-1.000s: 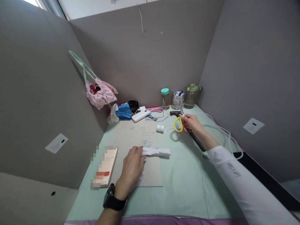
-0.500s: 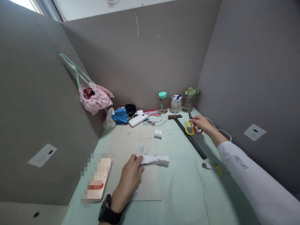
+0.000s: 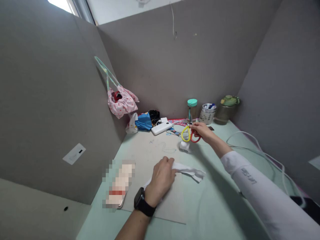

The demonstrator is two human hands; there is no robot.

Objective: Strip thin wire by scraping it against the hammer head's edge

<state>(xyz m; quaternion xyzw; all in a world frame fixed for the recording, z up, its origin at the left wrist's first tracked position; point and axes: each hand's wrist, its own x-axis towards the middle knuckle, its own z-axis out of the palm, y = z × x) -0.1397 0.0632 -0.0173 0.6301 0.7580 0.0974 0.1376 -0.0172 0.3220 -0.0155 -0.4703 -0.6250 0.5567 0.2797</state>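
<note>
My left hand (image 3: pixel 162 176) is closed on a crumpled white strip (image 3: pixel 188 169), paper or cloth. The strip sticks out to the right past the fingers, and another bit shows under the wrist. Beneath lies a grey-beige board (image 3: pixel 172 210) with blue pen scribbles. Farther up, my right hand (image 3: pixel 203 131) grips a pair of scissors (image 3: pixel 185 134) with one yellow and one red handle loop. Their dark blades point away from me, toward the bottle with the turquoise lid (image 3: pixel 192 102). A small white block-like object (image 3: pixel 184 146) sits just below the scissors.
A blurred-out phone-shaped object (image 3: pixel 121 186) lies left of the board. Along the back are a white power bank (image 3: pixel 162 127), a blue bag (image 3: pixel 143 122), a pen tin (image 3: pixel 207 114) and a green-lidded bottle (image 3: pixel 225 110). White cable (image 3: pixel 265 153) loops at right; a pink pouch (image 3: pixel 122 101) hangs left.
My right hand has carried the scissors left, from over the hammer to above the small white object. The white strip's free end now droops and looks more crumpled. The view has turned left.
</note>
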